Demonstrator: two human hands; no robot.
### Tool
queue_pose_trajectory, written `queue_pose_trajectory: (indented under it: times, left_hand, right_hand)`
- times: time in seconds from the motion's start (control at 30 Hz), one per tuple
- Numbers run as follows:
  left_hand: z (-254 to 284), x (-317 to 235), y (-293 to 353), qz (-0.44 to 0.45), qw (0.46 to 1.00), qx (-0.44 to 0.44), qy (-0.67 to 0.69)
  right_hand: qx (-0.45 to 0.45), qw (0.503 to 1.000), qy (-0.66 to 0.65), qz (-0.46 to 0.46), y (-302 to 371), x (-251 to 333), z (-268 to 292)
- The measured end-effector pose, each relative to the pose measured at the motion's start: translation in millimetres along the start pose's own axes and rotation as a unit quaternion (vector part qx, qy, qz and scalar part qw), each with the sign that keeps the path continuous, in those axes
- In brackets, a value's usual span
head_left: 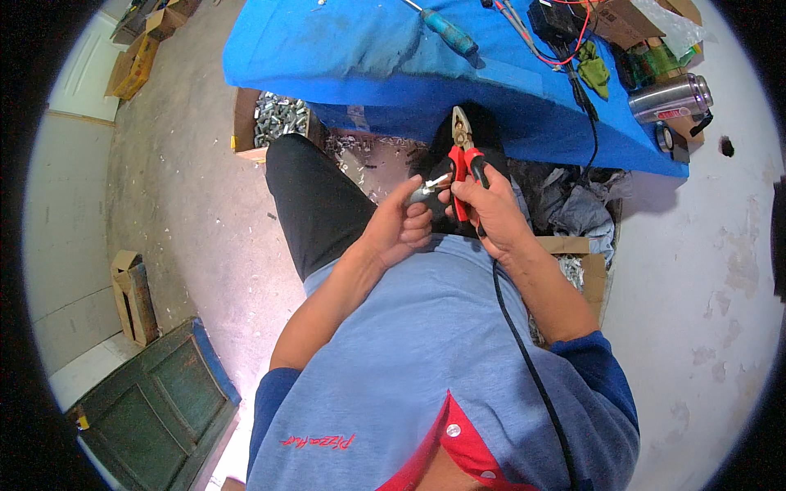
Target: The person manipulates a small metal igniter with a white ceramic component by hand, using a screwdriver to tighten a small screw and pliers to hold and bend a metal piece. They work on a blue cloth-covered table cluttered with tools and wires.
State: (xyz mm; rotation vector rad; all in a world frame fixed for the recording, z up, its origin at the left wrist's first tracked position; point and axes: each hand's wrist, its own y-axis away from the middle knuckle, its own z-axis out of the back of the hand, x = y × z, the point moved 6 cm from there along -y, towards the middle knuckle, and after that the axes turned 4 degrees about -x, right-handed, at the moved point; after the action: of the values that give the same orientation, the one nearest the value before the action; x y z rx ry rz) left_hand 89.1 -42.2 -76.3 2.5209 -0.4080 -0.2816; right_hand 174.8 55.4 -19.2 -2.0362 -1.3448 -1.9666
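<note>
My right hand is wrapped round combination pliers with red and black handles. Their metal jaws point away from me, over my lap. Close beside it, my left hand pinches a small grey cylindrical piece between thumb and curled fingers. A shiny whitish end of this piece sticks out toward my right fingertips, which are right at it. Whether those fingertips touch it, I cannot tell. The pliers' jaws stay apart from the grey piece.
A blue-covered table stands ahead, holding a teal-handled screwdriver, cables and a steel flask. Beneath its left edge, a cardboard box holds many small grey pieces. A black cable runs along my right side. Scraps litter the floor.
</note>
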Motion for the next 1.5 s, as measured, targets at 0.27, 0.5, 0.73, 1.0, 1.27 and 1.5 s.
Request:
queue_pose_trajectory:
  times: [0.27,0.5,0.73,1.0,1.27,1.5]
  left_hand:
    - [-5,-1,0,-0.008,0.996,0.079,0.049]
    - [-9,2,0,0.006,0.998,0.053,0.022]
    - [-2,11,-8,0.052,0.997,0.05,-0.008]
    - [-1,10,-8,0.045,0.998,0.045,-0.005]
    - [-1,2,-1,-0.02,0.997,0.032,-0.064]
    - [-7,0,2,-0.051,0.994,0.022,-0.094]
  right_hand:
    - [0.044,0.998,0.001,0.05,9,14,-7]
    - [0.034,0.971,0.152,0.181,2,17,-3]
    - [0.025,0.924,0.276,0.263,0,21,-14]
    - [-0.017,0.94,0.279,0.194,-7,15,-3]
    - [0.028,0.976,0.189,0.109,-12,3,2]
    - [0.06,0.979,0.18,0.08,-12,10,0]
